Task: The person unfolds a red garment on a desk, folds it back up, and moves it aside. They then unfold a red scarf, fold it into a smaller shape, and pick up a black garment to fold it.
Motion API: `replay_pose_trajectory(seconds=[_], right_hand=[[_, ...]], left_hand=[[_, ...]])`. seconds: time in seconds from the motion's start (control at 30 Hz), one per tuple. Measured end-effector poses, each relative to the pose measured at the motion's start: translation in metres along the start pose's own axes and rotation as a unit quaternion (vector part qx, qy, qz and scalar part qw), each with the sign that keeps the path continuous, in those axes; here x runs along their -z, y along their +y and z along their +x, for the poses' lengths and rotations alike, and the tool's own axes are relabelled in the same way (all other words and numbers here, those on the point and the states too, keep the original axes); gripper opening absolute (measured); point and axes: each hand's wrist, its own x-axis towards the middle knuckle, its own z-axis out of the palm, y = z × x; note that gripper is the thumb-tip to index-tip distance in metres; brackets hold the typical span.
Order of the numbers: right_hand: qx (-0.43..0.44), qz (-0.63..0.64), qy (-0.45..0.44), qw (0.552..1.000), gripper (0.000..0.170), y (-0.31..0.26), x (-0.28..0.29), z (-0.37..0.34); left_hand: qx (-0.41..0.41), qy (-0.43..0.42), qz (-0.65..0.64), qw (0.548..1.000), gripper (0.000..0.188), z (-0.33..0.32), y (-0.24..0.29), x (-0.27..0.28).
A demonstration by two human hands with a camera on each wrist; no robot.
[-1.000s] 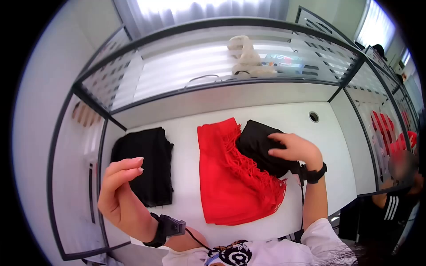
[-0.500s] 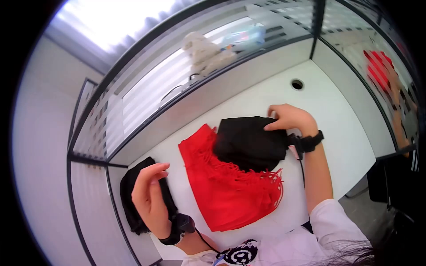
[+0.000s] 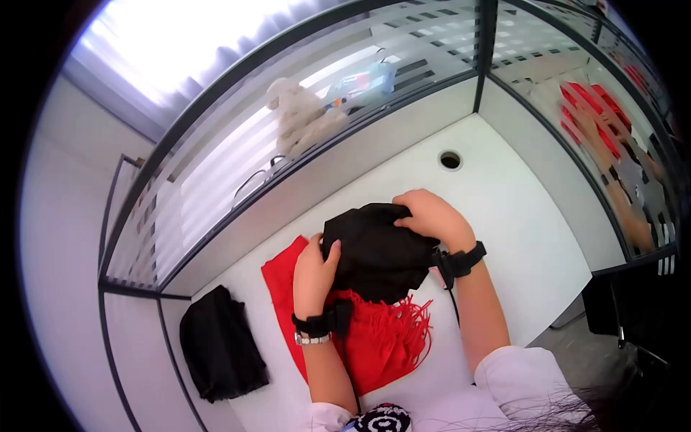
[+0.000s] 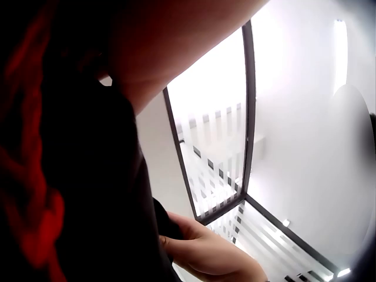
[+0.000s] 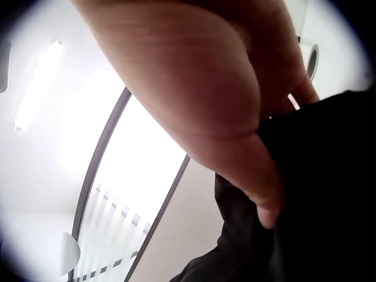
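Observation:
In the head view a folded black cloth [image 3: 378, 252] lies over the upper part of a red fringed scarf [image 3: 378, 345]. The left hand [image 3: 314, 277] grips the cloth's left edge, thumb on the near face and fingers passing behind. At its upper right edge the right hand [image 3: 435, 219] pinches it between thumb and fingers. The right wrist view shows that thumb pressed into dark fabric [image 5: 323, 194]. From the left wrist, the cloth [image 4: 94, 176] fills much of the left side, with red fringe [image 4: 35, 217] beside it and the right hand [image 4: 211, 252] beyond.
Another folded black cloth [image 3: 219, 345] lies at the left on the white desk [image 3: 518, 216]. Low panels with dark frames [image 3: 484, 57] border the desk. A round cable hole [image 3: 450, 160] is near the back. Beyond the glass sits a pale plush toy [image 3: 299, 119].
The left hand has come right, from above the left black cloth to the other one's edge. That cloth has shifted left over the red scarf with the right hand. The head view has turned.

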Motion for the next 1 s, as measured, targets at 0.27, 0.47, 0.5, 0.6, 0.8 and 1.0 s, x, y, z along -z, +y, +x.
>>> replay_pose_trajectory(seconds=[0.27, 0.47, 0.5, 0.6, 0.8, 1.0], right_hand=[[-0.022, -0.027, 0.074, 0.997, 0.021, -0.004, 0.001, 0.000], [-0.054, -0.043, 0.081, 0.994, 0.025, 0.005, 0.000, -0.004], [-0.056, -0.044, 0.083, 0.994, 0.025, 0.005, 0.001, -0.004], [-0.027, -0.018, 0.082, 0.996, 0.027, 0.010, -0.001, -0.001], [-0.036, -0.017, 0.078, 0.996, 0.025, 0.010, -0.009, 0.001], [-0.046, 0.058, 0.101, 0.992, 0.031, 0.022, -0.012, 0.006]], left_hand=[[0.038, -0.066, -0.197, 0.977, 0.024, 0.010, -0.026, -0.018], [-0.062, -0.013, -0.273, 0.960, 0.025, 0.004, -0.006, -0.006], [-0.129, 0.046, -0.218, 0.966, 0.024, 0.004, -0.004, -0.005], [-0.062, -0.037, -0.413, 0.908, 0.028, 0.001, 0.006, -0.001], [0.065, -0.105, -0.486, 0.865, 0.032, 0.004, -0.010, -0.024], [0.063, -0.055, -0.393, 0.916, 0.038, 0.007, -0.017, -0.037]])
